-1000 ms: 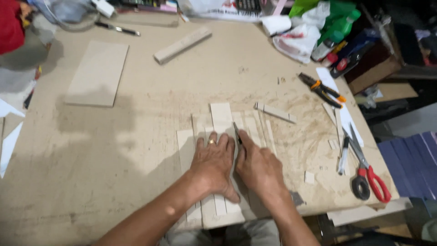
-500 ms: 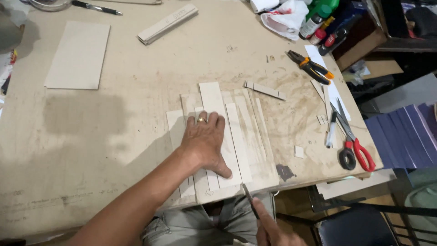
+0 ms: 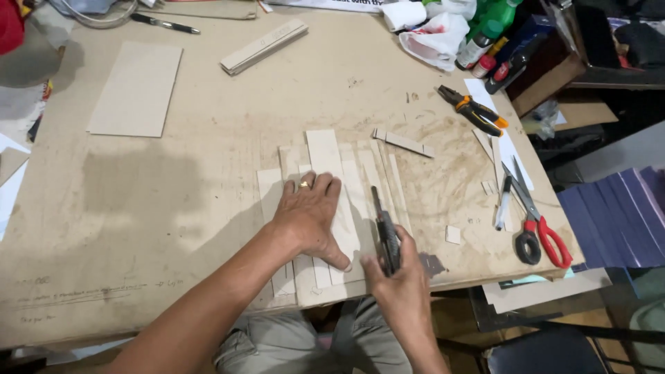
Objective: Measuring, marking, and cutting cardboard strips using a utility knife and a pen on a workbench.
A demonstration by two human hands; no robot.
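Lower centre of the frame. The left hand (image 3: pixel 308 218) lies flat, fingers spread, pressing a long pale board strip (image 3: pixel 332 201) onto the worktop (image 3: pixel 173 208); its grip is open, palm down, holding nothing but pinning the strip. The right hand (image 3: pixel 398 273) has its grip closed around a dark utility knife (image 3: pixel 386 232), just right of the strip.

Orientation: the knife's long axis runs nearly up-and-down in the frame, tip toward the upper edge and leaning slightly left, handle toward the lower edge inside the fist. The strip's long axis lies almost parallel to it, among further cut strips (image 3: pixel 377 180) lying side by side.

Hazards, as a judgement: the left thumb (image 3: pixel 339 262) sits close to the blade's line, so a slip sideways could reach it; uneven pressure could let the strip shift and spoil the cut edge; the loose strips beneath may rock.

Right of the frame: red-handled scissors (image 3: pixel 537 232) and orange-handled pliers (image 3: pixel 474 111), well apart from the hands.
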